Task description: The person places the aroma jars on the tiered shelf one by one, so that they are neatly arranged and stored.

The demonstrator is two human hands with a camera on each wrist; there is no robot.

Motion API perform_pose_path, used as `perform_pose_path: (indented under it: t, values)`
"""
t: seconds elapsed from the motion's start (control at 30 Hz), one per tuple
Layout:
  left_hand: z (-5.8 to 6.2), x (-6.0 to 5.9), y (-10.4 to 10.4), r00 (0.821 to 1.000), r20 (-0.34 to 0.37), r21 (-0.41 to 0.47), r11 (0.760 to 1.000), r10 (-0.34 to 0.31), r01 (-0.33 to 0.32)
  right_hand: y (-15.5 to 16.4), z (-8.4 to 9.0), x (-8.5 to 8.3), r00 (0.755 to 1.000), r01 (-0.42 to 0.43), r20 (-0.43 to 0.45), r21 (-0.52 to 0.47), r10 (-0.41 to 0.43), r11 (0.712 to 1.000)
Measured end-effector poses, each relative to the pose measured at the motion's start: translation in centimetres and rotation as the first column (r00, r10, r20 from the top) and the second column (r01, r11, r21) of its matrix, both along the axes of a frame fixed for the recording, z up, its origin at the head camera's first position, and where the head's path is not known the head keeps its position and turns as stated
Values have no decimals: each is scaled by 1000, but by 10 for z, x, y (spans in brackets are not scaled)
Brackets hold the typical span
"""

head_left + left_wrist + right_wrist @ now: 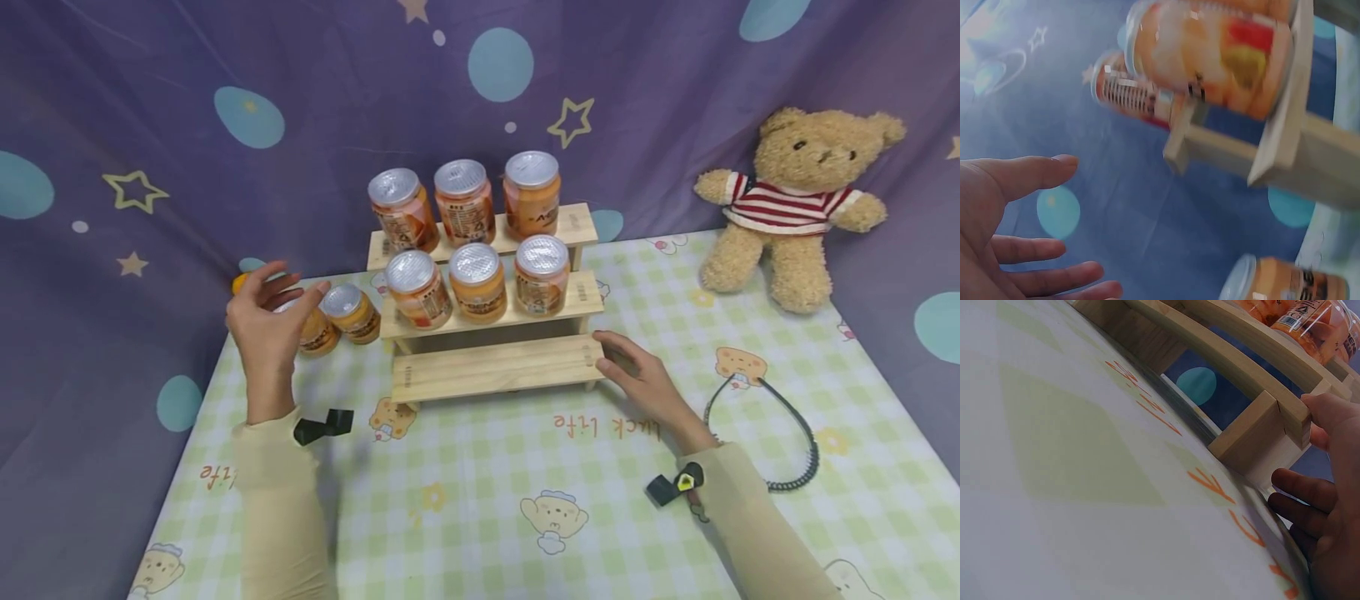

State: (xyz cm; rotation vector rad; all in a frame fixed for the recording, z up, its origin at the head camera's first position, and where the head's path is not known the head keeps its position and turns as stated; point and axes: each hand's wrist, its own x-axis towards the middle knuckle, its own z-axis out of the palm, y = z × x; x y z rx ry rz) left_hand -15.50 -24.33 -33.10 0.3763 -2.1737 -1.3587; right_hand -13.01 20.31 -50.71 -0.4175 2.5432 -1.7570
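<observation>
A three-step wooden stand (pixel 495 368) stands in the middle of the table. Three orange cans (pixel 478 287) with silver lids are on its middle step, three more on the top step; the bottom step is bare. My left hand (pixel 272 321) is raised at the left, fingers spread and apart, holding nothing in the left wrist view. Beside and partly behind it, two cans (pixel 352 315) stand on the table. A small orange patch (pixel 239 283) shows behind that hand, too hidden to tell. My right hand (pixel 1341 481) holds the bottom step's right end between thumb and forefinger.
At the back right a teddy bear (pixel 798 208) in a striped shirt sits against the purple curtain (pixel 322 50). A dark coiled cord (pixel 806 467) lies by the right forearm. Green checked cloth (pixel 465 517) covers the table.
</observation>
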Motion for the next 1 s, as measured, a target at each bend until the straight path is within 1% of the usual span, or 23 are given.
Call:
perform_pose_path:
  t: [0.1, 0.3, 0.4, 0.5, 0.63, 0.77, 1.0]
  values:
    - [-5, -2, -11, 999, 18, -10, 999, 45, -45, 1, -1, 0, 1000, -3, -8, -4, 3, 1000]
    - [-13, -9, -31, 992, 61, -18, 994, 108, -107, 1, -2, -1, 1000, -2, -20, 4, 2, 1000]
    - [-19, -13, -40, 988, 81, -33, 991, 132, -130, 2, -2, -1, 1000, 2, -16, 0, -2, 1000]
    - [-28, -18, -48, 980, 125, -35, 988, 154, -151, 2, -3, -1, 1000, 4, -11, -10, -4, 1000]
    - [-41, -24, -58, 963, 210, -44, 985, 170, -165, 2, -3, -1, 1000, 1, -11, -11, -1, 1000]
    - [-54, -26, -65, 948, 265, -66, 985, 174, -162, 1, -2, 0, 1000, -2, -13, -12, 2, 1000]
    - [-71, -28, -71, 946, 286, -55, 988, 155, -145, 0, -1, 0, 1000, -9, -3, -18, 9, 1000]
